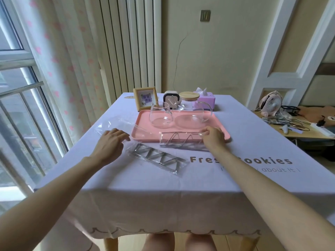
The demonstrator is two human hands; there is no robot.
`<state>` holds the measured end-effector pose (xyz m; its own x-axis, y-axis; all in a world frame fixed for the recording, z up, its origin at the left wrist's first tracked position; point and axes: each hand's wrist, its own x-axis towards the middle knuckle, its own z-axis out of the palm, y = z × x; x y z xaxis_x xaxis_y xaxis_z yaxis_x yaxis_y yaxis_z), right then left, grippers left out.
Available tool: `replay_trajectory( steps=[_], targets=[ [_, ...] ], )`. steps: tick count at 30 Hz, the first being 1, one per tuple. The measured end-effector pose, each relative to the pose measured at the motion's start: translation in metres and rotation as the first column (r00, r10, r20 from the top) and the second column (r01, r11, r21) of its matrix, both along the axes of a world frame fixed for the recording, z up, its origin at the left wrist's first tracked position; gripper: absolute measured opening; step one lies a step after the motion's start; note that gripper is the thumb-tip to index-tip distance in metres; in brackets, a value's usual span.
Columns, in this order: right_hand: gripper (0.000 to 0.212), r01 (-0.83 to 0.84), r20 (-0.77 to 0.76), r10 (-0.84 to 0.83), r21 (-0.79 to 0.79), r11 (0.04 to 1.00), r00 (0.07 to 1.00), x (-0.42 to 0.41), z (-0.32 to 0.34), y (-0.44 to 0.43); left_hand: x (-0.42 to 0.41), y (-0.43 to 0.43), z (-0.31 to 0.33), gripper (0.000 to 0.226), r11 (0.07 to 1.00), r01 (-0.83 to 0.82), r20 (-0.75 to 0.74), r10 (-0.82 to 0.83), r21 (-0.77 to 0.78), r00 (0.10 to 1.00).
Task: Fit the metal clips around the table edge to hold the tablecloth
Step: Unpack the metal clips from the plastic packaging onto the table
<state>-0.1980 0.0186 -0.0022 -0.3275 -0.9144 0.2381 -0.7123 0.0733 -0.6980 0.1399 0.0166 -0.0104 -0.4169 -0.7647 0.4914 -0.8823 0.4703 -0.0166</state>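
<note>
**Right hand (213, 136) grasping one clip pack**

It gripped the end of a bagged pack of metal clips (179, 141), which ran out toward its 9 o'clock. Left hand (110, 142) lay relaxed, palm down, on the tablecloth (199, 187), with a second clip pack (157, 158) at its 4 o'clock. A pink tray (217, 124) crowded in at 12 o'clock.

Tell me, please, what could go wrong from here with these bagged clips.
1. The right hand grips a clip packet at the near edge of the pink tray; a tug might jolt the glass jug and teapot on it.
2. The other packet lies loose on the tablecloth; dragging either could rumple the cloth before it is clipped.
</note>
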Motion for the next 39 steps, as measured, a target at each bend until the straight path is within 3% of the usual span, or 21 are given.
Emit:
replay_trajectory(
  steps=[2,4,5,7,9,10,14,20,25,29,31,33,35,37,39],
  targets=[
    [0.033,-0.048,-0.356,0.011,-0.093,0.994,0.934,0.009,0.001,0.01,-0.01,0.004,-0.003,0.031,0.995,-0.026,-0.11,0.037,0.101,0.993],
    [0.027,-0.242,-0.415,0.171,-0.125,0.962,0.894,0.027,0.008,0.025,-0.017,0.006,-0.009,0.041,0.962,-0.052,-0.113,0.085,0.27,0.99],
    [0.025,-0.338,-0.42,0.282,-0.064,0.939,0.863,0.038,0.011,0.032,-0.021,0.007,-0.012,0.049,0.933,-0.058,-0.092,0.097,0.356,0.991],
    [0.046,-0.45,-0.516,0.454,0.143,0.882,0.727,0.061,0.01,0.045,-0.027,0.007,-0.017,0.06,0.891,-0.069,-0.049,0.101,0.449,0.994],
    [0.07,-0.443,-0.616,0.514,0.28,0.852,0.597,0.079,0.005,0.054,-0.032,0.006,-0.018,0.061,0.863,-0.101,-0.023,0.13,0.495,0.991],
    [0.073,-0.431,-0.629,0.514,0.297,0.852,0.583,0.083,0.003,0.056,-0.033,0.006,-0.018,0.062,0.851,-0.118,-0.011,0.144,0.513,0.99],
    [0.056,-0.406,-0.576,0.5,0.294,0.865,0.647,0.077,0.007,0.053,-0.034,0.006,-0.017,0.061,0.836,-0.135,0.017,0.149,0.532,0.989],
    [0.055,-0.374,-0.52,0.527,0.375,0.848,0.673,0.052,0.019,0.046,-0.022,0.003,-0.013,0.05,0.855,-0.111,0.042,0.104,0.506,0.994],
    [0.054,-0.312,-0.491,0.511,0.432,0.846,0.705,0.02,0.029,0.044,0.015,-0.006,-0.008,0.051,0.873,-0.234,0.187,0.167,0.428,0.968],
    [0.047,-0.282,-0.431,0.543,0.533,0.798,0.721,0.004,0.036,0.038,0.016,-0.004,0.007,0.047,0.855,-0.192,0.082,0.174,0.482,0.981],
    [0.034,-0.316,-0.373,0.504,0.461,0.829,0.779,0.007,0.037,0.035,0.004,0.002,0.022,0.061,0.799,-0.189,0.05,0.196,0.571,0.979],
    [0.027,-0.31,-0.367,0.398,0.277,0.91,0.841,0.012,0.035,0.027,-0.008,0.006,0.031,0.077,0.772,-0.183,0.034,0.205,0.609,0.978],
    [0.034,-0.275,-0.442,0.314,0.152,0.949,0.84,0.015,0.03,0.018,-0.023,0.009,0.034,0.08,0.794,-0.201,0.013,0.237,0.573,0.972],
    [0.051,-0.271,-0.529,0.344,0.214,0.939,0.775,0.014,0.024,0.011,-0.04,0.011,0.035,0.072,0.849,-0.214,-0.029,0.26,0.484,0.965],
    [0.062,-0.294,-0.507,0.422,0.315,0.902,0.751,0.012,0.017,0.006,-0.059,0.009,0.034,0.052,0.891,-0.133,-0.118,0.202,0.434,0.972]
  ],
)
